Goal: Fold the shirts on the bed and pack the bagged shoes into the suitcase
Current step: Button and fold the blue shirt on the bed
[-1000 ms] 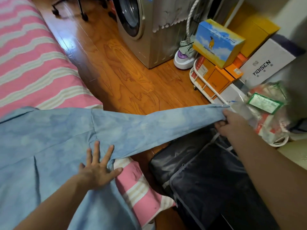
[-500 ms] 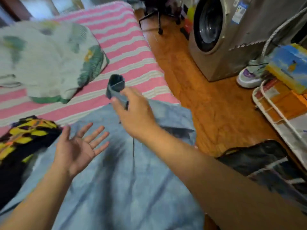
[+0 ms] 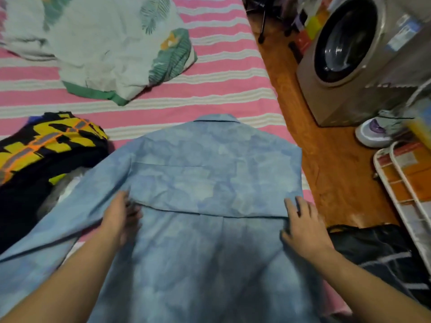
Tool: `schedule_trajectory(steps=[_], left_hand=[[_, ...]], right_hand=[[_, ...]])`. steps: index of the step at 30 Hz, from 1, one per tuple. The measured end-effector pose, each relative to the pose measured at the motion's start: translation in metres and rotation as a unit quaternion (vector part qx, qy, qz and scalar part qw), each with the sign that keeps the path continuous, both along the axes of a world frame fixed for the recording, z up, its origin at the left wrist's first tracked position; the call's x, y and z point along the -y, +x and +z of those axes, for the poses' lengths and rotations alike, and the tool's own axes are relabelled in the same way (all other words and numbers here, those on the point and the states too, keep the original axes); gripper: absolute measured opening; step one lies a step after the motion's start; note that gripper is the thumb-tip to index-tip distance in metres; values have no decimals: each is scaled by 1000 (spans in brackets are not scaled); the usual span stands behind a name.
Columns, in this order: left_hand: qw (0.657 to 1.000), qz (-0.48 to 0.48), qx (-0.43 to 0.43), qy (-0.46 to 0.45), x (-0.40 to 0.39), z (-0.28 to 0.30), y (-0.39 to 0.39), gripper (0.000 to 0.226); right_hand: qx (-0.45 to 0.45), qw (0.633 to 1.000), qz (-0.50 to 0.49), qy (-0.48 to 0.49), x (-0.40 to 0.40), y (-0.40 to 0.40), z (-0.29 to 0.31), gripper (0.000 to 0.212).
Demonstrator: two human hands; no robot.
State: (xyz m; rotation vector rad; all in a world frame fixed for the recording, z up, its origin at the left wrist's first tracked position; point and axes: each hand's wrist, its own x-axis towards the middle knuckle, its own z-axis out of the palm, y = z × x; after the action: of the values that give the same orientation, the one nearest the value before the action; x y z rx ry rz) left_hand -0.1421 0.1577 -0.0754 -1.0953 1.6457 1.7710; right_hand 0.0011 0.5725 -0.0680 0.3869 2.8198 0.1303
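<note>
A light blue shirt (image 3: 198,173) lies back-up on the pink striped bed (image 3: 221,66), collar pointing away from me. Its right sleeve is folded across the back, while the left sleeve trails off to the lower left. My left hand (image 3: 122,216) rests on the shirt at the cuff end of the folded sleeve. My right hand (image 3: 303,224) lies flat with straight fingers on the shirt's right edge. A black and yellow patterned shirt (image 3: 46,145) is bunched at the left. The dark suitcase (image 3: 382,257) sits open on the floor at the lower right.
A crumpled white leaf-print quilt (image 3: 112,43) covers the far part of the bed. On the wooden floor (image 3: 326,183) to the right stand a washing machine (image 3: 349,54), a white appliance base (image 3: 373,134) and a white wire rack (image 3: 403,201) of orange boxes.
My right hand carried the right sleeve from out over the floor across the shirt's back and let it go. Both hands now rest on the shirt, and my view swung left onto the bed.
</note>
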Motion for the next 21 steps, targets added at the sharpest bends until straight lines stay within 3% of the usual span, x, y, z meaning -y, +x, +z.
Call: schedule_trajectory(steps=[2,4,5,9,12,14,16,19,21], left_hand=[[1000,15,-15,3,1,-11,-13,43],[998,3,-50,-31,-4,-20,-24,30],[993,-17,-81,-86,-9,-23,-29,17],[918,-102,-205,-323,-24,-17,-35,22],[896,-140,-97,-410,-23,-13,-35,34],[895,-162,-54,-412,-25,-12,-39,45],[903,-188,-80,-379,-30,-16,-51,52],[921,-161,-70,-347,-35,-30,-72,65],[937,-138,-39,-320,-37,-35,-82,60]], right_hand=[[-2,999,16,33,-5,-13,-9,82],[-21,995,56,85,-17,-23,-13,76],[-15,992,73,104,-23,-25,-13,75],[87,982,79,146,-31,-16,-10,72],[43,994,35,92,-16,-32,-5,57],[-13,997,44,54,-9,-60,-2,51],[-51,996,79,9,-6,-94,-5,55],[-36,995,98,-8,-11,-126,-35,66],[-18,996,89,-2,-20,-128,-53,67]])
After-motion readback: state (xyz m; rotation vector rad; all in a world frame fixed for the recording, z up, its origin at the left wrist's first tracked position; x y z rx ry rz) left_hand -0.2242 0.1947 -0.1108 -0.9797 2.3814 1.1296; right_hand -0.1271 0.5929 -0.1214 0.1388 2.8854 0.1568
